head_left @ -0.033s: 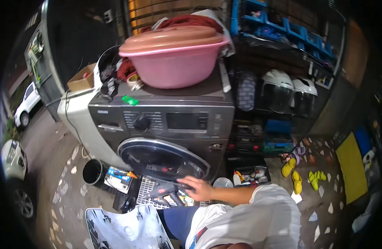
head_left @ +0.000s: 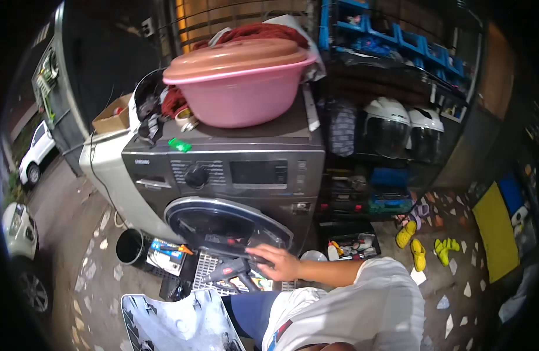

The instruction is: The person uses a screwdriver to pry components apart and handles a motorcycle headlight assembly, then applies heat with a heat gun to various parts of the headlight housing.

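Observation:
My right hand (head_left: 279, 262) reaches left beside the lower rim of the round washing machine door (head_left: 222, 225). Its fingers are stretched out and I see nothing held in them; whether they touch the rim I cannot tell. Just left of the fingertips, a dark pistol-shaped power tool (head_left: 231, 268) with a red patch lies over a white grid (head_left: 206, 262). A pale moulded plastic panel (head_left: 178, 322) with dark clips along its edges rests by my dark-clothed leg (head_left: 253, 313). My left hand is out of sight.
On the grey washing machine (head_left: 304, 169) stands a pink basin (head_left: 240, 96) under a brownish lid. A black bucket (head_left: 131, 247) and a boxed item (head_left: 166, 256) are at its foot. Rightward are a tool bin (head_left: 354, 245), white helmets (head_left: 386, 126) and yellow clogs (head_left: 418, 254).
The whole view has shifted slightly. My right hand's fingers look a little straighter and nearer the door's rim; the power tool and the panel stay where they were.

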`<action>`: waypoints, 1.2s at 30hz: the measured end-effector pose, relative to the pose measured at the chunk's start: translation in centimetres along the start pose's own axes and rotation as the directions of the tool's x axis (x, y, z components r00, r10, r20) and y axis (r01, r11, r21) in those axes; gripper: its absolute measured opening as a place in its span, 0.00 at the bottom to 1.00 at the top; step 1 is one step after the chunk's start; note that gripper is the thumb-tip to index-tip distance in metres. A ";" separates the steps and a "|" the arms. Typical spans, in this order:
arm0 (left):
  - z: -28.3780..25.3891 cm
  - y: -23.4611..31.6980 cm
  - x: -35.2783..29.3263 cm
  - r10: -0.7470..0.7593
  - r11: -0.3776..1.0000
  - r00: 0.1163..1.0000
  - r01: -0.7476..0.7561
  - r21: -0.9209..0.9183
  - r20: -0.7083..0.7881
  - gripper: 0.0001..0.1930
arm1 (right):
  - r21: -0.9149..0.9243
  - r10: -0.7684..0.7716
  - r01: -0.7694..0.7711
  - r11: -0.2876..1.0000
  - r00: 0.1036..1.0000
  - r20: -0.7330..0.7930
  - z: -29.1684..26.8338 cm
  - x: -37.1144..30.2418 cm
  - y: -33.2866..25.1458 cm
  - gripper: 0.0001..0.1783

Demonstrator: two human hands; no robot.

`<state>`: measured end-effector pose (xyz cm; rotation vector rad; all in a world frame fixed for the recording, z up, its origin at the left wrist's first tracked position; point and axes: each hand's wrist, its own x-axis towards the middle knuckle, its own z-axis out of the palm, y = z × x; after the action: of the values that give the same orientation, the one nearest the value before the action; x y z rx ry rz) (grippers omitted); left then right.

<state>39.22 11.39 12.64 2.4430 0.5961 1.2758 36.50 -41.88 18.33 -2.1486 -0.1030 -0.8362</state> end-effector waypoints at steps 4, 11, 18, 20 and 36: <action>0.8 -1.0 0.6 0.088 0.996 0.996 -0.088 -0.013 -0.031 0.28 | -0.013 -0.153 0.154 0.988 0.987 0.049 -3.2 6.7 -4.4 0.33; 0.7 3.6 2.0 -0.429 0.873 0.819 0.484 -0.057 0.380 0.17 | 0.318 -0.343 0.255 0.913 0.902 0.261 2.9 13.0 -10.8 0.19; -2.2 0.8 0.5 -0.464 0.716 0.812 0.579 -0.389 0.354 0.20 | 0.737 -0.093 -0.413 0.534 0.838 0.537 18.3 11.4 -13.6 0.20; -3.0 -1.9 -1.2 -0.517 0.738 0.785 0.611 -0.286 0.342 0.19 | 0.712 -0.115 -0.485 0.507 0.781 0.614 21.4 10.6 -15.4 0.20; -4.8 2.5 4.3 -0.375 0.739 0.866 0.495 -0.457 0.332 0.15 | 0.773 -0.245 -0.346 0.531 0.811 0.532 26.8 10.7 -21.0 0.14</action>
<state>37.98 11.78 19.40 1.8003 0.6113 0.8175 51.96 -10.83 26.51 -1.3262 -0.6388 0.0466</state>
